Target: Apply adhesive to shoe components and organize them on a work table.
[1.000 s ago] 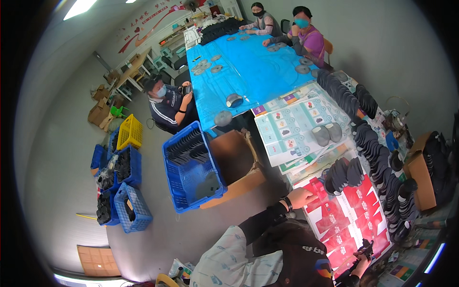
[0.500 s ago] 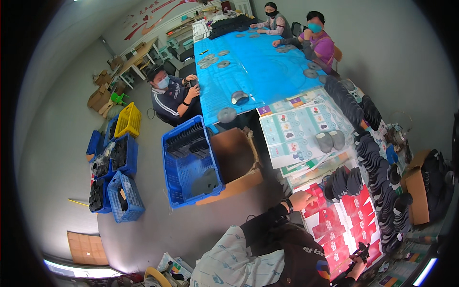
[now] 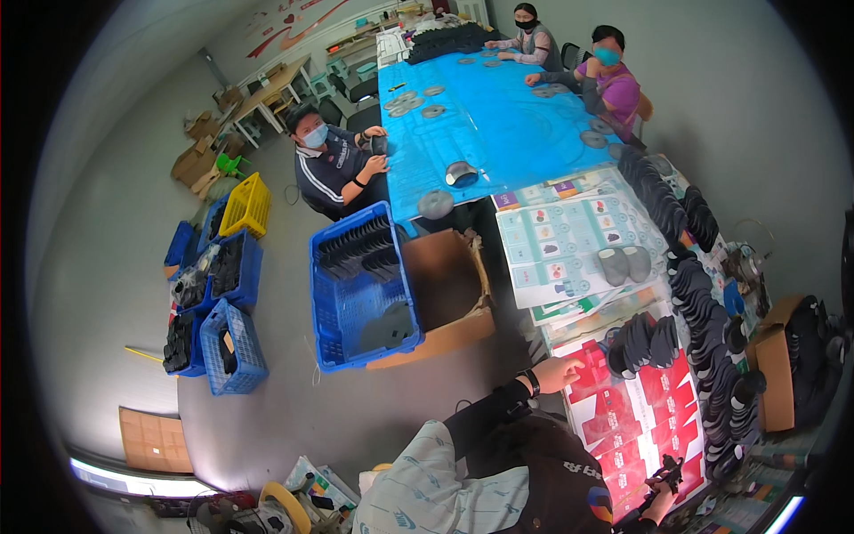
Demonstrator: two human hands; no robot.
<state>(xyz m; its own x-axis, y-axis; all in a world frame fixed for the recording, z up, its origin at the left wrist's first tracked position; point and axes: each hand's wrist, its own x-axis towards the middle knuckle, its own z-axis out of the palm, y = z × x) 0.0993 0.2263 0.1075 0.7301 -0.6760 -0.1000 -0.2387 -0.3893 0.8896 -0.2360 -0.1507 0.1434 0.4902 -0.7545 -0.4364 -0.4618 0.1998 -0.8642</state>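
My left hand (image 3: 557, 375) rests at the near left edge of a red-and-white printed sheet (image 3: 614, 416), its fingers stretched out and holding nothing. Just beyond it, a cluster of dark curved pads (image 3: 639, 343) stands on the sheet. At the lower right, my right hand (image 3: 659, 505) grips a small black jointed device (image 3: 667, 474) over the sheet's near corner. The device partly hides those fingers, and its exact kind does not show. Two grey rounded pieces (image 3: 624, 265) lie farther off on a pale printed sheet (image 3: 553, 238).
Long rows of dark pads (image 3: 709, 338) line the right side, beside a cardboard box (image 3: 777, 369). Left stand a blue crate (image 3: 365, 334) of black pieces and an open carton (image 3: 485, 311). A co-worker (image 3: 334, 165) and two others sit around the blue-covered table (image 3: 498, 133).
The view has shifted slightly, moving the far table rightward in the picture. The co-worker at left has turned and holds a dark piece at the table edge. My hands stay nearly in place.
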